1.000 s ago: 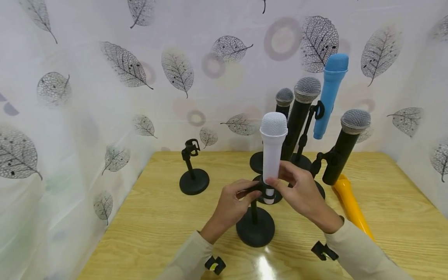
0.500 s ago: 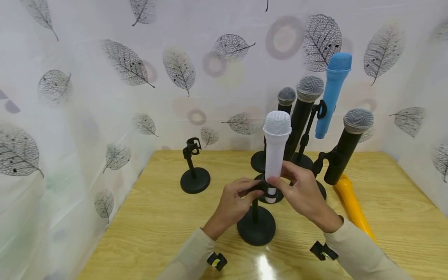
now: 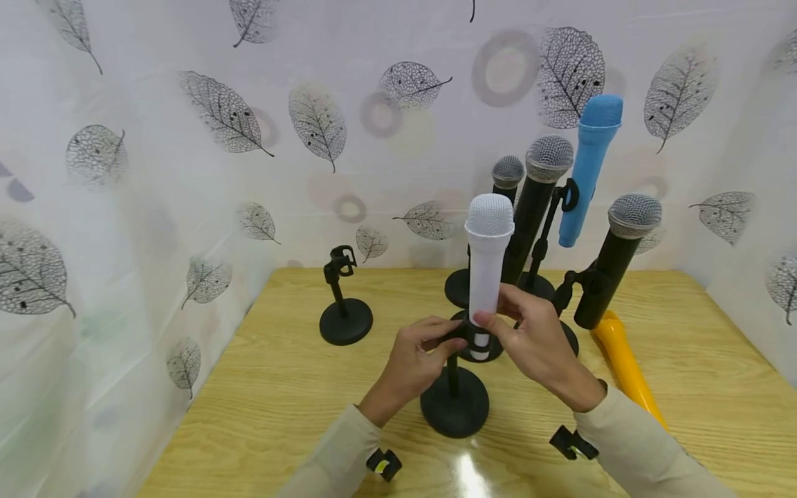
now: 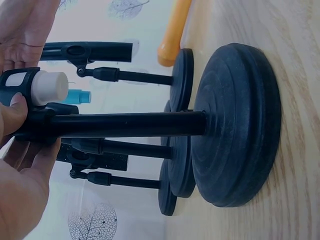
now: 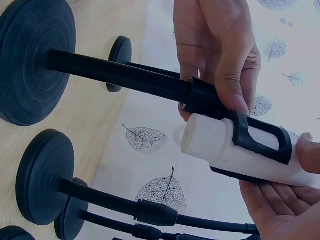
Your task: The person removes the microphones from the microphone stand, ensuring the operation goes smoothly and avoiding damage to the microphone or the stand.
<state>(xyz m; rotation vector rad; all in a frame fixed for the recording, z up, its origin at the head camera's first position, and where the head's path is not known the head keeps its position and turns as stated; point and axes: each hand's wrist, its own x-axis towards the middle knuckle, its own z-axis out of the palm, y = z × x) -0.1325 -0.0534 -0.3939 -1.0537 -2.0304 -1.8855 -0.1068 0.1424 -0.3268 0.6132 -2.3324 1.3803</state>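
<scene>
A white microphone [image 3: 488, 263] stands almost upright, its lower end inside the black clip [image 5: 265, 142] of a desk stand. The stand's round base [image 3: 455, 402] rests on the table. My left hand [image 3: 416, 363] pinches the stand at its top, just beside the clip, thumb towards the microphone. My right hand [image 3: 540, 340] holds the microphone's handle right above the clip, thumb in front and fingers behind. In the right wrist view the handle's white end [image 5: 200, 137] pokes out past the clip.
Behind my right hand, stands hold a blue microphone [image 3: 588, 173] and black ones, including a tilted black microphone [image 3: 613, 266]. An orange microphone [image 3: 630, 366] lies on the wooden table [image 3: 261, 429]. To the left is a stand with a bare clip [image 3: 341, 261].
The microphone and both hands keep nearly the same place and hold. The whole head view shifts slightly right and then back; little else differs.
</scene>
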